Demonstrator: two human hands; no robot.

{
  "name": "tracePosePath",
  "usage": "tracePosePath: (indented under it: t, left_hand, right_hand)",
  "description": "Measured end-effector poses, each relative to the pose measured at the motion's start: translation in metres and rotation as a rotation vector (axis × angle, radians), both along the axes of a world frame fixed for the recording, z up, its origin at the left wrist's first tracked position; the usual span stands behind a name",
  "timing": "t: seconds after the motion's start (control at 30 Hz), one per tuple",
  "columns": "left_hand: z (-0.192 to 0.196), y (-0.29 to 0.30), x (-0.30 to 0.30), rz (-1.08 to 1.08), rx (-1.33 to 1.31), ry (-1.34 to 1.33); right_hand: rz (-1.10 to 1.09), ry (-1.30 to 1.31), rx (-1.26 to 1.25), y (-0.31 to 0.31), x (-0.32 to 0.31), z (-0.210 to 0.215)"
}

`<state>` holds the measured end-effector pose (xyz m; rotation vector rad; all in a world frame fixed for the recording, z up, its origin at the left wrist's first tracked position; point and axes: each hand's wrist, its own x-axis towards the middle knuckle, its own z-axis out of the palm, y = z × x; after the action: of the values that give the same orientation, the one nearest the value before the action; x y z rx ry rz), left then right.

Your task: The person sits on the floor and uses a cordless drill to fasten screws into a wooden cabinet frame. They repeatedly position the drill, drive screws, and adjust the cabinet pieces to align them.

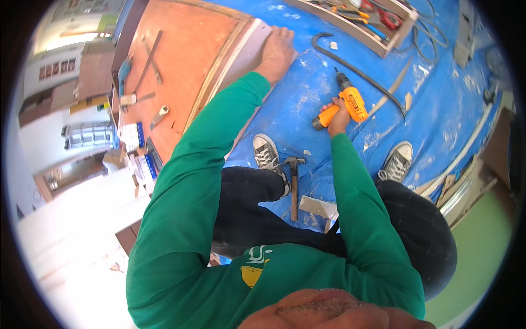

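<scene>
Gripping an orange cordless drill (346,104) by its handle, right hand (338,116) wrapped tight — tool low over the blue tarp (438,98). Looks dense, battery-heavy, rigid; the handle is the hold. Left hand (277,50) lies flat — fingers spread — on the pale panel edge (246,52).

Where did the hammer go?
In the head view, the hammer lies on the blue tarp between the person's shoes, just below the right hand holding the orange drill.

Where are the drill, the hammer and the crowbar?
orange drill (350,104), head view, on its body.
hammer (294,192), head view, on its wooden handle.
crowbar (356,71), head view, on its black shaft.
</scene>
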<state>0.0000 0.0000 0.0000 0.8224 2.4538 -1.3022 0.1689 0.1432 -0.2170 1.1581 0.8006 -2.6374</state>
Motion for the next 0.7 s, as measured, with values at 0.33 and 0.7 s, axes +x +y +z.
tracePosePath:
  t: [0.33, 0.7]
  left_hand:
    - [-0.062, -0.009, 0.000, -0.031, -0.029, 0.000]
    - [-0.113, -0.012, -0.007, -0.117, -0.075, -0.003]
  right_hand:
    - [-0.031, -0.020, -0.036, -0.016, -0.005, 0.000]
    - [-0.072, -0.083, -0.058, -0.016, -0.007, 0.006]
